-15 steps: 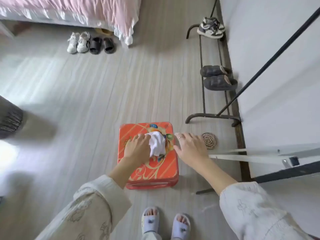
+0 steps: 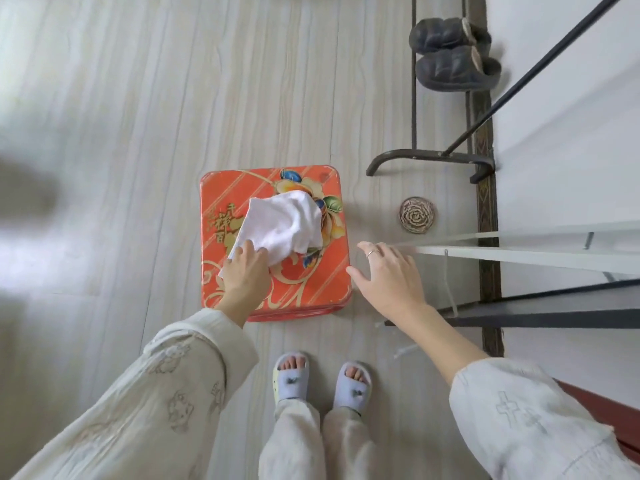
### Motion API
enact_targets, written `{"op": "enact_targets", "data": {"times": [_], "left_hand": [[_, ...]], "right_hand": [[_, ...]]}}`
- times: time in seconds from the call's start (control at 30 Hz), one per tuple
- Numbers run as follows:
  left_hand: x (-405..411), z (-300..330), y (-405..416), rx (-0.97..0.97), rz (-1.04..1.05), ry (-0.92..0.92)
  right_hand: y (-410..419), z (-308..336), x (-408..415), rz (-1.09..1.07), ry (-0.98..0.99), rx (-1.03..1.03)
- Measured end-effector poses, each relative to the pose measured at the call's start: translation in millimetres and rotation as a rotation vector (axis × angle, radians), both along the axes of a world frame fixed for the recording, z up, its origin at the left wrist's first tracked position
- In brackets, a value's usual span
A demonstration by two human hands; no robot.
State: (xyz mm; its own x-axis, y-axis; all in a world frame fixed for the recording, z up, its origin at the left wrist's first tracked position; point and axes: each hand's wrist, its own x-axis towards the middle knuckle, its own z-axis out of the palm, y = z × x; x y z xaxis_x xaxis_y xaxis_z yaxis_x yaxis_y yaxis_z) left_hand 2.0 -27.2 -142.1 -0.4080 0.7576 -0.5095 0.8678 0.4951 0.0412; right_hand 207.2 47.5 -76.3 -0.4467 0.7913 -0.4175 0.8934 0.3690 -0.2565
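Observation:
An orange-red square tin box (image 2: 304,285) with gold lines and a flower pattern stands on the pale wood floor. A white cloth (image 2: 284,223) lies spread over the middle of its lid. My left hand (image 2: 246,271) sits on the lid's near left part and grips the cloth's near corner, with a bit of cloth poking out under the palm. Just off the box's right edge, my right hand (image 2: 391,275) hovers with its fingers spread. It wears a ring, and its fingertips are close to the side of the box.
A round woven disc (image 2: 417,215) lies on the floor right of the box. Behind it a black metal rack foot (image 2: 426,157) carries dark slippers (image 2: 453,60). White and dark boards (image 2: 519,254) jut in from the right wall. My slippered feet (image 2: 322,382) stand just before the box.
My left hand has drawn back toward the box's near edge, and the cloth now lies spread out. My right hand has left the box's far right corner and hovers beside it.

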Motion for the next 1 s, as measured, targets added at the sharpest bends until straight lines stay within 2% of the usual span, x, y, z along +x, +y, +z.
{"op": "enact_targets", "data": {"times": [0.07, 0.17, 0.27, 0.37, 0.6, 0.73, 0.83, 1.0], "left_hand": [[1.6, 12.8, 7.7, 0.055, 0.045, -0.062], [6.7, 43.3, 17.5, 0.222, 0.194, -0.277], [12.9, 95.2, 25.5, 0.374, 0.36, -0.533], [18.3, 158.3, 35.3, 0.499, 0.409, -0.682], [44.6, 288.8, 48.8, 0.586, 0.299, -0.902], [71.5, 359.2, 48.6, 0.604, 0.192, -0.959], [93.5, 403.1, 45.2, 0.609, 0.067, -0.974], [136.9, 467.3, 40.9, 0.53, -0.259, -0.988]], "right_hand": [[-0.1, 10.6, 1.9, -0.007, -0.017, -0.005], [-0.5, 36.1, 2.8, -0.014, -0.027, -0.037], [-2.0, 75.4, -0.1, -0.034, 0.007, -0.144], [-5.9, 122.1, -1.9, -0.064, 0.079, -0.181], [-19.0, 220.1, 4.7, -0.202, 0.279, -0.25], [-29.7, 260.9, 22.3, -0.242, 0.389, -0.235], [-37.8, 288.2, 42.0, -0.267, 0.477, -0.195], [-49.3, 343.3, 90.3, -0.311, 0.694, -0.205]]}}
